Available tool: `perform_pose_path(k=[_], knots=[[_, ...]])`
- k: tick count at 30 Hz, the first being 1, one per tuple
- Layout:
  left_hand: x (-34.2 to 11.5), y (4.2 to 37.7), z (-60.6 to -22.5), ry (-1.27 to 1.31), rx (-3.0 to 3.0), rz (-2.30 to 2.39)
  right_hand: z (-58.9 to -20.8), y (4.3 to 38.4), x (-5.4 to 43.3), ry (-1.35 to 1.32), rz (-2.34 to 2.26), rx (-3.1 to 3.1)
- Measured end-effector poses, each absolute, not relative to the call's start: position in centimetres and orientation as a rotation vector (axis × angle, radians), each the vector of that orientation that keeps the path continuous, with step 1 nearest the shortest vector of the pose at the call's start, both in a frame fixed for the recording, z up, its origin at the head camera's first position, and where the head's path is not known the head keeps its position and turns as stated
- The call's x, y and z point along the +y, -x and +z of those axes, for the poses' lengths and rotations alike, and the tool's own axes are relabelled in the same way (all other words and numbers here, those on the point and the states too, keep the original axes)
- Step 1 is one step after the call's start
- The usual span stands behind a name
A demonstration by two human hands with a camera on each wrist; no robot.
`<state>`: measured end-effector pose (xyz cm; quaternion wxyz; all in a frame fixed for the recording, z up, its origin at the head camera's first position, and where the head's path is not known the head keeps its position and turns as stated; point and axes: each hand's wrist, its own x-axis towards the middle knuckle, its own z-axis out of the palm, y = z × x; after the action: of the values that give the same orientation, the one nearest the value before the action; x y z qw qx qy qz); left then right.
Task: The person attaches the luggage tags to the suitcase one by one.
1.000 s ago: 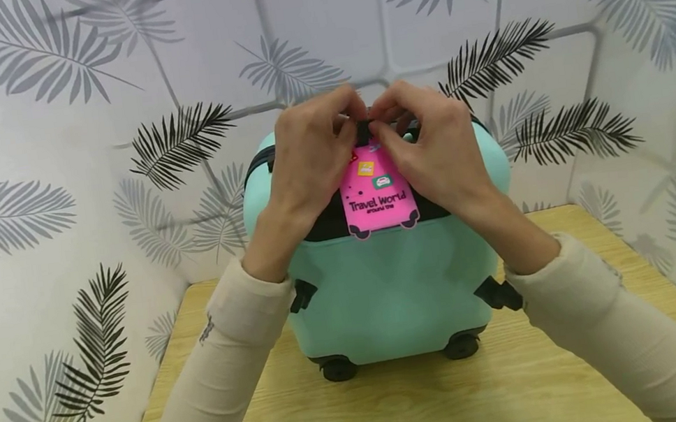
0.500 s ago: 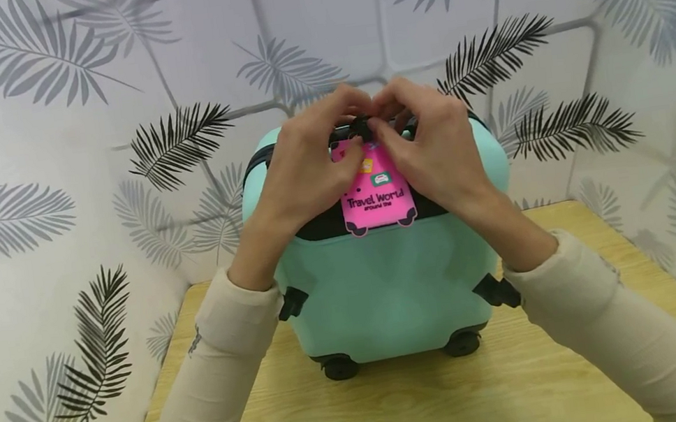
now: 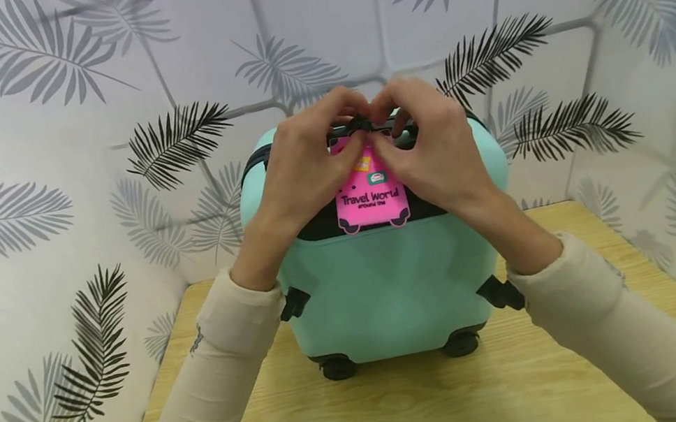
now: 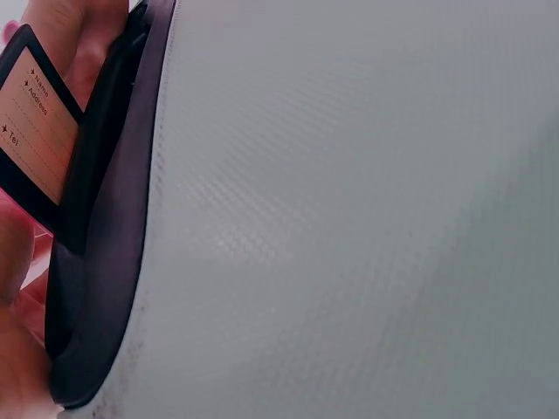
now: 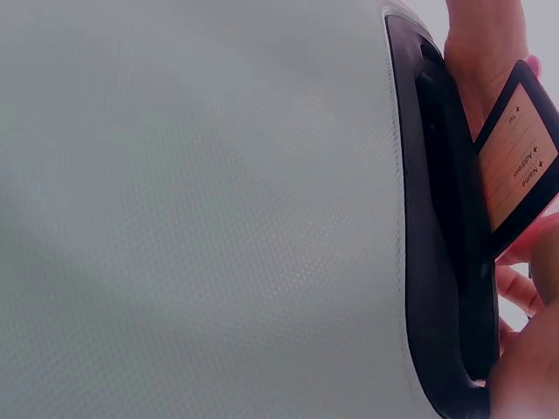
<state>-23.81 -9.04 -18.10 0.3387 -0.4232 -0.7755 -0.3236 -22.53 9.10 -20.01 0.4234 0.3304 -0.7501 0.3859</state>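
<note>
A pink luggage tag [image 3: 373, 212] printed "Travel World" hangs at the top front of a mint-green suitcase [image 3: 380, 297]. Its black strap [image 3: 360, 124] is at the suitcase's carry handle [image 5: 463, 201], between both hands. My left hand [image 3: 309, 162] pinches the strap from the left, thumb over the tag's upper part. From the other side my right hand [image 3: 436, 146] pinches the same spot, and the two thumb tips nearly meet. Both wrist views show the tag's back, with a name card [image 4: 42, 131] framed in black. The strap's far end is hidden by fingers.
The suitcase stands upright on its black wheels [image 3: 338, 367] on a wooden table [image 3: 395, 415]. Dark latches [image 3: 500, 293] stick out near both wrists. A leaf-patterned wall covering [image 3: 315, 24] surrounds the table at the back and sides.
My left thumb has shifted from the strap's side to over the tag's top, and my right thumb has moved inward beside it. The tag has slid slightly left and up.
</note>
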Motion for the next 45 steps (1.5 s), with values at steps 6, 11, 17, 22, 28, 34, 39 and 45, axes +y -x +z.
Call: perform_pose_path(k=[6, 11, 17, 22, 28, 34, 39, 45], knots=[[-9.14, 23.72, -18.22, 1.06, -2.039, -0.847, -20.12, 22.67, 9.04, -0.829, 0.952, -1.856], [-9.09, 23.73, -18.4, 1.01, -2.061, -0.834, -20.36, 22.89, 9.09, -0.833, 0.933, -1.83], [-9.0, 23.81, -18.43, 0.994, -2.054, -0.821, -20.36, 22.8, 9.17, -0.832, 0.92, -1.831], [-8.94, 23.84, -18.34, 0.989, -2.041, -0.813, -20.11, 22.65, 9.19, -0.826, 0.89, -1.842], [-8.85, 23.82, -18.23, 0.969, -2.052, -0.798, -20.09, 22.67, 9.18, -0.817, 0.891, -1.837], [-9.03, 23.99, -18.15, 0.924, -2.068, -0.801, -20.25, 22.49, 8.99, -0.832, 0.923, -1.837], [-9.13, 24.07, -18.18, 0.924, -2.077, -0.833, -20.31, 22.46, 9.02, -0.852, 0.909, -1.813], [-9.19, 24.09, -18.36, 0.98, -2.067, -0.917, -20.09, 22.63, 9.16, -0.841, 0.893, -1.841]])
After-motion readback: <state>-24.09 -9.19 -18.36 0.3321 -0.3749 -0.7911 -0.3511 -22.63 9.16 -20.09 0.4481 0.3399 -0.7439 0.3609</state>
